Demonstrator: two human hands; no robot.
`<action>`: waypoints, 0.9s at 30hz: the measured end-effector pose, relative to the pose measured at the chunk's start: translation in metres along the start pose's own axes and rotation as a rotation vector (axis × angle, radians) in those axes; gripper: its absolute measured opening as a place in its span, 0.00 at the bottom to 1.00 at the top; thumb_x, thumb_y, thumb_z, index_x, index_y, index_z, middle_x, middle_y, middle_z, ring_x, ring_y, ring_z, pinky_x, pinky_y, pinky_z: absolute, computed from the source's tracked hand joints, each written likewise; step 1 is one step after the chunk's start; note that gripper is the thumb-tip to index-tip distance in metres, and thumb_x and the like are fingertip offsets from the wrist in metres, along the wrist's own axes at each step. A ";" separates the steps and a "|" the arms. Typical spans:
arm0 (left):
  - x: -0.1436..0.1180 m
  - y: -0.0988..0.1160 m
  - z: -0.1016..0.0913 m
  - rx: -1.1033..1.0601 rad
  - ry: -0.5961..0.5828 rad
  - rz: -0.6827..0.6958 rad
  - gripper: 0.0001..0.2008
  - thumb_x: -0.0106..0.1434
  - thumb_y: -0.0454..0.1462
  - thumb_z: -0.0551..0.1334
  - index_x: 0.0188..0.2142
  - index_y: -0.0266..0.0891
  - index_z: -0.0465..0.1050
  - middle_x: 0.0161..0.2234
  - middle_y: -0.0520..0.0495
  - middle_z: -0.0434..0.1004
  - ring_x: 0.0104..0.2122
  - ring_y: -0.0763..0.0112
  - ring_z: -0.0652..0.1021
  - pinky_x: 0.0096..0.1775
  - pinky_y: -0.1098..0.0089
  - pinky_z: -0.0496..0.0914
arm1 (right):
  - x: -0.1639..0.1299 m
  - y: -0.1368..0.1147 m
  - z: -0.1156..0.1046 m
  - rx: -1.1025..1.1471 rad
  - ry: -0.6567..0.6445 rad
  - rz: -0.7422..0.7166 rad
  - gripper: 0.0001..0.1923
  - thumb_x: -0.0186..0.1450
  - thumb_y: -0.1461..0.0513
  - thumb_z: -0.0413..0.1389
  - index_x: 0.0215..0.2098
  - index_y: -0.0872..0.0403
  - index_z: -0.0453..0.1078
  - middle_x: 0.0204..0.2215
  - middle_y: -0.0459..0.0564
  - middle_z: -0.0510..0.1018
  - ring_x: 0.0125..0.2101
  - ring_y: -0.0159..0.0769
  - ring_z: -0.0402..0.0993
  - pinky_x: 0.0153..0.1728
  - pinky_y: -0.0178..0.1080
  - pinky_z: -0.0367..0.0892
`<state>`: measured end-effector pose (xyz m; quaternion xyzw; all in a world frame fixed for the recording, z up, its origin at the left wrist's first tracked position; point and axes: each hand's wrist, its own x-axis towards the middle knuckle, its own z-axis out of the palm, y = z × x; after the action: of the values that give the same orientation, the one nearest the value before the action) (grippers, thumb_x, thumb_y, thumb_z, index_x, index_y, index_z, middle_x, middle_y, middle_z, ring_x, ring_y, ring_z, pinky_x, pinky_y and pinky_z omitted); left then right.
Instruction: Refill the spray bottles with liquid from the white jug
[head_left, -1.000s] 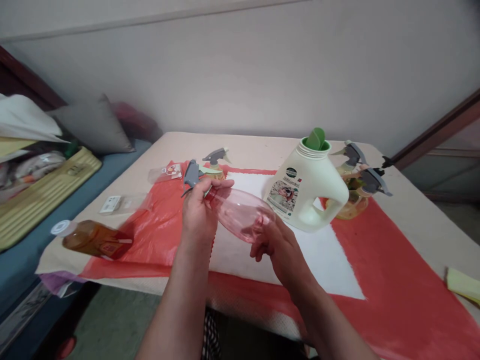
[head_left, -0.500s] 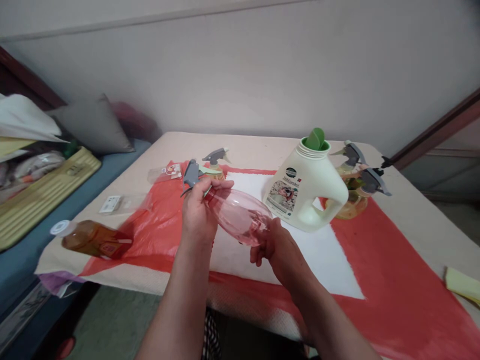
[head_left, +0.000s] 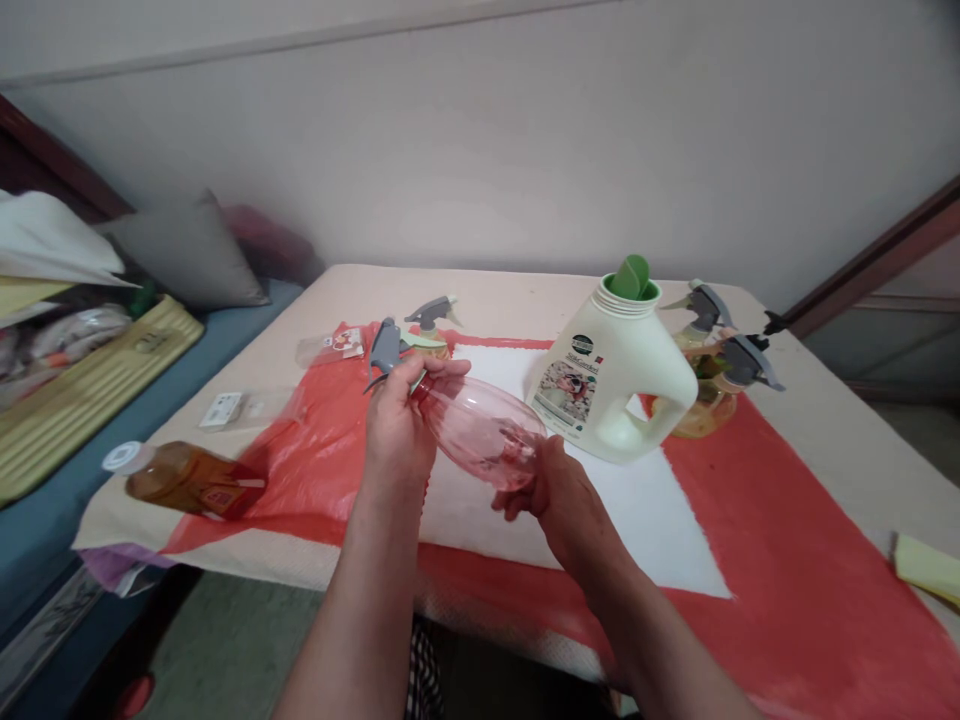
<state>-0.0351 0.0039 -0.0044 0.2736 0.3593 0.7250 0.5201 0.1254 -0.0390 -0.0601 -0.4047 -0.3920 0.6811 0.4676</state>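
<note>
Gripping pink spray bottle (head_left: 480,425) by neck (head_left: 423,389) in left hand (head_left: 401,420), by base (head_left: 519,460) in right hand (head_left: 566,490); already topped with grey trigger head (head_left: 385,346), apparently unfilled.

Left hand (head_left: 394,420) is held higher, fingers (head_left: 450,368) curled; right hand (head_left: 568,500) is held lower, likewise curled. Both forearms (head_left: 379,580) are extended.

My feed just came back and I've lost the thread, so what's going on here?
A person holds a pink spray bottle tilted over a white sheet, the left hand around its neck and the right hand at its base. Just beyond stands a cream jug with a green piece in its mouth. Off to the left, an amber bottle lies on its side.
</note>
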 end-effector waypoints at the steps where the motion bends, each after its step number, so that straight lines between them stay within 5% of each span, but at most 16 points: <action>1: 0.000 0.000 0.000 -0.003 0.003 -0.006 0.08 0.58 0.41 0.61 0.26 0.41 0.75 0.28 0.47 0.83 0.39 0.63 0.82 0.50 0.60 0.71 | 0.000 0.001 0.001 0.015 0.007 -0.010 0.32 0.64 0.37 0.50 0.45 0.55 0.73 0.27 0.49 0.75 0.24 0.35 0.73 0.24 0.37 0.70; 4: 0.001 -0.001 0.000 -0.013 0.023 -0.014 0.08 0.58 0.41 0.62 0.26 0.41 0.74 0.28 0.47 0.82 0.39 0.63 0.82 0.50 0.60 0.71 | 0.000 -0.002 0.003 0.053 0.038 -0.067 0.33 0.63 0.42 0.56 0.61 0.47 0.62 0.40 0.50 0.76 0.29 0.33 0.73 0.30 0.40 0.74; 8: 0.002 -0.001 -0.001 -0.003 0.040 -0.008 0.07 0.57 0.41 0.63 0.26 0.41 0.74 0.29 0.48 0.83 0.39 0.64 0.82 0.49 0.61 0.71 | -0.003 -0.009 0.005 0.004 -0.002 -0.118 0.48 0.50 0.57 0.71 0.63 0.36 0.54 0.54 0.48 0.71 0.29 0.29 0.72 0.28 0.37 0.72; 10: 0.002 -0.001 -0.002 0.001 0.029 -0.008 0.08 0.58 0.42 0.62 0.27 0.41 0.74 0.29 0.47 0.83 0.38 0.64 0.82 0.48 0.61 0.72 | -0.005 -0.011 0.004 -0.026 -0.023 -0.122 0.45 0.49 0.59 0.71 0.61 0.39 0.58 0.52 0.49 0.73 0.26 0.28 0.72 0.24 0.35 0.69; 13: 0.001 -0.001 -0.003 -0.001 -0.013 -0.020 0.09 0.59 0.42 0.61 0.27 0.41 0.75 0.30 0.46 0.83 0.38 0.63 0.82 0.48 0.61 0.72 | -0.004 -0.006 0.000 -0.050 -0.033 -0.079 0.26 0.60 0.48 0.62 0.52 0.50 0.69 0.36 0.48 0.78 0.20 0.30 0.71 0.19 0.34 0.64; 17: 0.000 -0.001 -0.003 0.004 -0.071 -0.033 0.08 0.59 0.42 0.61 0.28 0.41 0.76 0.31 0.47 0.83 0.39 0.62 0.82 0.48 0.60 0.72 | 0.000 0.006 -0.002 0.034 -0.067 0.066 0.39 0.62 0.32 0.44 0.35 0.57 0.73 0.18 0.48 0.73 0.15 0.33 0.68 0.16 0.35 0.61; 27: 0.001 -0.002 -0.002 -0.002 -0.014 -0.056 0.08 0.58 0.41 0.62 0.27 0.41 0.76 0.29 0.47 0.83 0.39 0.63 0.81 0.50 0.60 0.71 | 0.004 0.002 0.007 0.172 0.051 0.011 0.31 0.62 0.38 0.54 0.55 0.47 0.66 0.39 0.49 0.76 0.28 0.32 0.71 0.28 0.38 0.73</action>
<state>-0.0359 0.0052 -0.0072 0.2681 0.3624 0.7084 0.5431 0.1175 -0.0366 -0.0607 -0.3822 -0.3177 0.7044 0.5068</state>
